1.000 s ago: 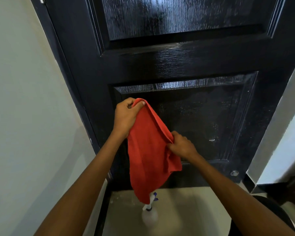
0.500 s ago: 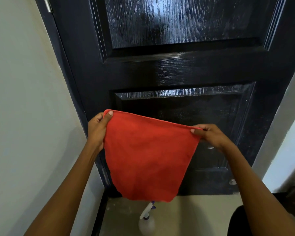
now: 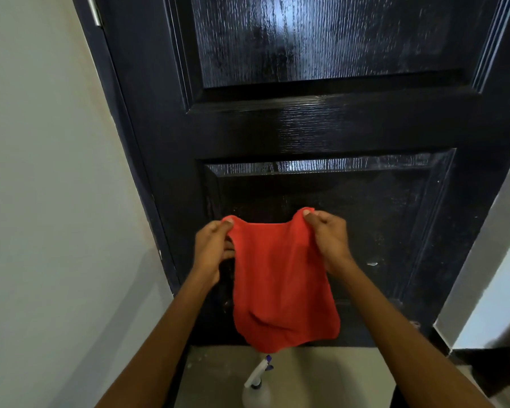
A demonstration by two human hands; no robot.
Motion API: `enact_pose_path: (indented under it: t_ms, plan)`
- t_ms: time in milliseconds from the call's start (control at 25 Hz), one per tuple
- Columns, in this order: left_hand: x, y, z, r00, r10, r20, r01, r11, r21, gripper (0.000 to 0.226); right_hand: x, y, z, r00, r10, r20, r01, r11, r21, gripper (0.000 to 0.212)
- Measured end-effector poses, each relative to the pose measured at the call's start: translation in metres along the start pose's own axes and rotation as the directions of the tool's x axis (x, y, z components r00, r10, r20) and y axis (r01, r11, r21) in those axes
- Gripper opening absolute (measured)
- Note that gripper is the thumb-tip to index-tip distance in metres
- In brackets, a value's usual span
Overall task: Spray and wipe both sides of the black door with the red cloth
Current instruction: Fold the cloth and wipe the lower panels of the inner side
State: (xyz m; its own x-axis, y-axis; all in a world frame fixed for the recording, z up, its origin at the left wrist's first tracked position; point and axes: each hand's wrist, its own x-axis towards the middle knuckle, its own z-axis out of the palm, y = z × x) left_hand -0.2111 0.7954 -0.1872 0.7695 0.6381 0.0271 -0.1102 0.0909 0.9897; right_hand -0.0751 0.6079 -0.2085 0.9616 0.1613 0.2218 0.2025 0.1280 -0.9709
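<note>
Black door (image 3: 321, 128) is filling the view, its glossy panels bare above the hands. The red cloth (image 3: 280, 284) is hanging before the lower panel, now narrower than 0.5 seconds ago. Left hand (image 3: 211, 248) and right hand (image 3: 329, 240) are each pinching 1 top corner, closer together. A spray bottle (image 3: 258, 387) is standing on the floor below.

My left hand (image 3: 211, 248) and right hand (image 3: 329, 240) pinch the cloth (image 3: 280, 290) by its top corners; it hangs between them, before the door (image 3: 321, 128). A spray bottle (image 3: 256, 390) stands on the floor (image 3: 321, 375) below, nearer me. A wall (image 3: 50, 187) lies left.
</note>
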Motion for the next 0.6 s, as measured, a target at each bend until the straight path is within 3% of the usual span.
enact_pose_path:
  t_ms: [160,280,440,520,600]
  plan:
    - [-0.045,-0.013,0.053,0.984,0.008,0.179,-0.012,1.000,0.019,0.022,-0.043,0.001,0.029,0.951,-0.236,0.200,0.281,0.930,-0.239,0.019]
    - [-0.053,-0.014,0.059,0.962,0.065,0.267,-0.072,0.997,0.014,0.026,-0.052,-0.003,0.023,0.910,-0.270,0.314,0.353,0.902,-0.248,0.029]
    - [-0.044,-0.015,0.043,0.920,0.122,0.371,-0.157,0.985,0.065,0.048,-0.044,-0.007,0.007,0.827,-0.353,0.437,0.484,0.843,-0.234,0.035]
    - [-0.037,-0.019,0.035,0.913,0.260,0.314,-0.314,0.939,0.137,0.051,-0.045,-0.011,0.005,0.845,-0.386,0.371,0.468,0.870,-0.159,0.029]
    - [-0.022,-0.029,0.027,0.907,0.385,0.173,-0.419,0.866,0.271,0.042,-0.044,-0.018,0.004,0.922,-0.279,0.267,0.290,0.957,-0.005,0.026]
